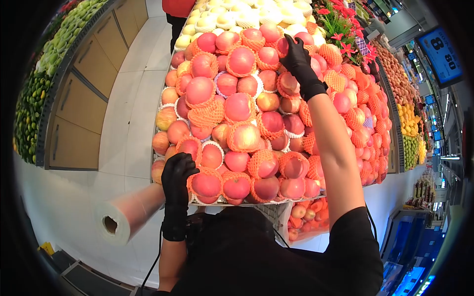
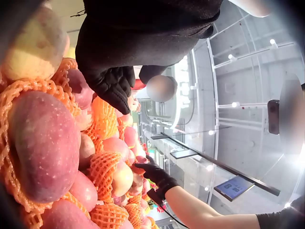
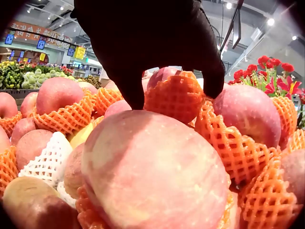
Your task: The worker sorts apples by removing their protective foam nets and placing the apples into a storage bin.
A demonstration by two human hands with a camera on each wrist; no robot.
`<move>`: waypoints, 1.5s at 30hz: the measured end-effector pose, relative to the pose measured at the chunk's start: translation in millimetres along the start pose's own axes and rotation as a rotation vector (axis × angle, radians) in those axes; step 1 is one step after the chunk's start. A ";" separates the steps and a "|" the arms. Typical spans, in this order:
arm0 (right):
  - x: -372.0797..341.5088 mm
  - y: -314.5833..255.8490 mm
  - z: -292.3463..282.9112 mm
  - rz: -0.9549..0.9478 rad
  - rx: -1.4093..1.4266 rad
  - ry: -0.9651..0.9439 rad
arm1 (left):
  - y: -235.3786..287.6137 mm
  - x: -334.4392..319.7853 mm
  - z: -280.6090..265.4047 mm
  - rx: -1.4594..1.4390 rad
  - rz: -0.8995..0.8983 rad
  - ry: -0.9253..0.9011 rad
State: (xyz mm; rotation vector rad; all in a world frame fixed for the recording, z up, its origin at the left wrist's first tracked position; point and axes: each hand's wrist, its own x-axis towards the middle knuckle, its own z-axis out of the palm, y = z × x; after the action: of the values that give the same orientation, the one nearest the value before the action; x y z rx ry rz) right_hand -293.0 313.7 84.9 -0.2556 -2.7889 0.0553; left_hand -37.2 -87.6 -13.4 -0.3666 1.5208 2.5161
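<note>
Black-gloved, the right hand (image 1: pixel 298 61) reaches to the far part of the apple pile. In the right wrist view, the fingers of the right hand (image 3: pixel 174 90) come down on both sides of an apple in an orange foam net (image 3: pixel 174 98) and grip it. A large bare-topped apple (image 3: pixel 155 167) lies nearer that camera. The left hand (image 1: pixel 177 180), also gloved, is at the pile's near left corner, beside a netted apple (image 1: pixel 206 184). In the left wrist view, the left hand (image 2: pixel 138 52) has loosely bent fingers and nothing visible in them.
A plastic bag roll (image 1: pixel 131 212) sticks out at the near left corner. Pale netted fruit (image 1: pixel 227 19) fills the far end, with red flowers (image 1: pixel 345 29) to its right. Someone in red stands beyond, at the far left. Below the display's front edge are more apples (image 1: pixel 308 214).
</note>
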 end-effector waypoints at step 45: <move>-337.2 -72.5 -114.3 -0.048 0.913 0.035 | -3.5 -33.3 134.2 -0.010 -0.217 -0.626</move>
State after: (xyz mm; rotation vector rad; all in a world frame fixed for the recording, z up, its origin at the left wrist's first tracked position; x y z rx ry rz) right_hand 45.5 181.6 86.6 0.0457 -2.4238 1.2372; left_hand -20.2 32.2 53.7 0.2315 1.1470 2.1709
